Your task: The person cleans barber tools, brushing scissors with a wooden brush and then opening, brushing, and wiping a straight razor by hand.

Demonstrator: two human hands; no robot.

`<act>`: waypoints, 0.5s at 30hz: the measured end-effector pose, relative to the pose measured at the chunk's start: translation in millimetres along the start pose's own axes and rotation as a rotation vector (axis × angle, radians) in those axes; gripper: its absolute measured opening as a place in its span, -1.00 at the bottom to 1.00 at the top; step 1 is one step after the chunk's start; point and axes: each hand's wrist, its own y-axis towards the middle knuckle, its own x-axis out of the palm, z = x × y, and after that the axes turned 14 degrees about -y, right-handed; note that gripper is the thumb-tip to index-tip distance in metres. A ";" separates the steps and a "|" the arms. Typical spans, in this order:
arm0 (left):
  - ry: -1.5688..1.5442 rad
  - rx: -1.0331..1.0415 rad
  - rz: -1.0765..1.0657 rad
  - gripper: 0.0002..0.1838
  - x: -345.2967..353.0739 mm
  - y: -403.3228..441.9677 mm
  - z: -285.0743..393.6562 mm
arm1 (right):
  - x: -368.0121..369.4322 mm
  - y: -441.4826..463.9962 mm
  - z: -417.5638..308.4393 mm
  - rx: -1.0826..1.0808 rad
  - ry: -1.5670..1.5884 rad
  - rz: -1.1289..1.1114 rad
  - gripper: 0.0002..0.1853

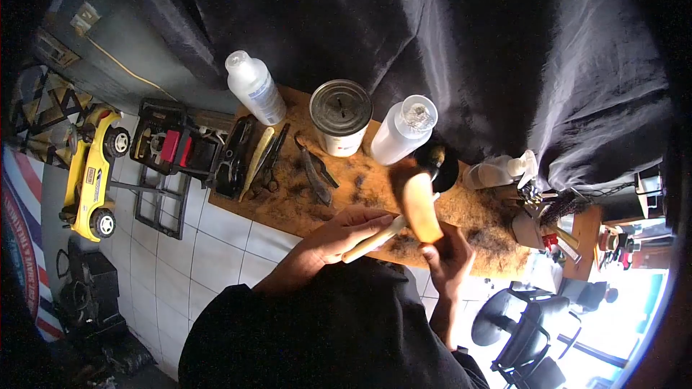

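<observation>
My left hand [339, 236] is closed round a slim cream-coloured handle [375, 239], held at a slant above the table's near edge. In my right hand [451, 263] is a brush with a tan handle [422, 209]; its far end is blurred by motion. The two held things are close together, and I cannot tell whether they touch. Beyond them, dark hair clippings lie over the wooden table [367, 180].
On the table are a capped white bottle [263, 97], a tin with a slotted lid [341, 117], an open-topped bottle [404, 133], scissors [272, 166], clippers [236, 158] and a spray bottle [501, 171]. A yellow toy car [94, 176] is left, a black chair [533, 331] lower right.
</observation>
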 end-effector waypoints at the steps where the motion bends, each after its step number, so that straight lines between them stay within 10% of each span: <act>1: -0.006 -0.004 -0.011 -0.71 1.5 1.3 -0.3 | -5.4 1.0 2.9 0.041 -0.008 -0.024 -0.43; 10: -0.344 -0.063 0.203 -0.66 17.1 -6.3 -0.4 | -0.4 -6.7 -10.6 -0.062 -0.076 -0.314 -0.42; 15: -0.086 -0.038 -0.158 -0.56 -28.9 8.4 -4.3 | 4.5 -0.9 -14.6 -0.367 -0.186 -0.484 -0.45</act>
